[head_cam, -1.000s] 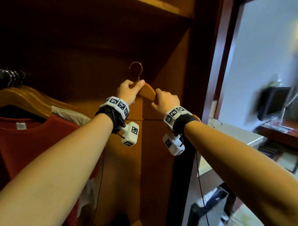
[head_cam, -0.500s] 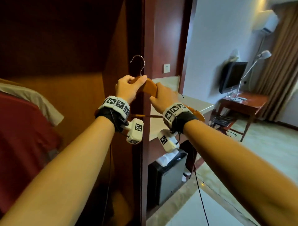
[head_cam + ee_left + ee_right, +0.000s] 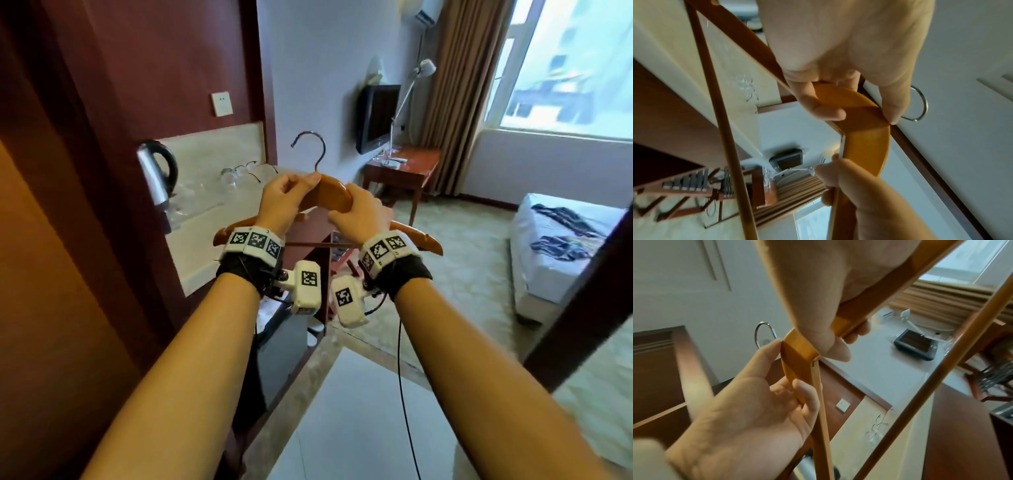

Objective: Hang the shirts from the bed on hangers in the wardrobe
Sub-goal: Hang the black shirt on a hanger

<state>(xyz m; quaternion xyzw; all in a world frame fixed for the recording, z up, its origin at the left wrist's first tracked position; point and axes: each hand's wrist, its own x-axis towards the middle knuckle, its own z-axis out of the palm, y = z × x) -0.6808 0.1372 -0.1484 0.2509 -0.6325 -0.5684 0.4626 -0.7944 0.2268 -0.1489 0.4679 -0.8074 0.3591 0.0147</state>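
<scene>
A wooden hanger (image 3: pixel 334 195) with a metal hook (image 3: pixel 310 147) is held in front of me with both hands. My left hand (image 3: pixel 286 200) grips its left shoulder just beside the hook, thumb on top. My right hand (image 3: pixel 363 214) curls round the right shoulder. The wrist views show the same hanger (image 3: pixel 867 129) (image 3: pixel 797 356) pinched between thumb and fingers of each hand. Dark crumpled shirts (image 3: pixel 565 229) lie on the white bed (image 3: pixel 534 274) at the far right. The wardrobe side panel (image 3: pixel 51 274) fills the left edge.
A counter (image 3: pixel 205 219) with a kettle (image 3: pixel 156 174) and glasses stands left of the hanger. A wall TV (image 3: pixel 376 116), a lamp and a red wooden table (image 3: pixel 407 168) sit ahead. Carpet and tiled floor lie between me and the bed. A dark post (image 3: pixel 582 301) crosses at right.
The view has swung right, away from the wardrobe interior and its hung red shirt, toward the room and bed. Both hands keep hold of the hanger, carried lower.
</scene>
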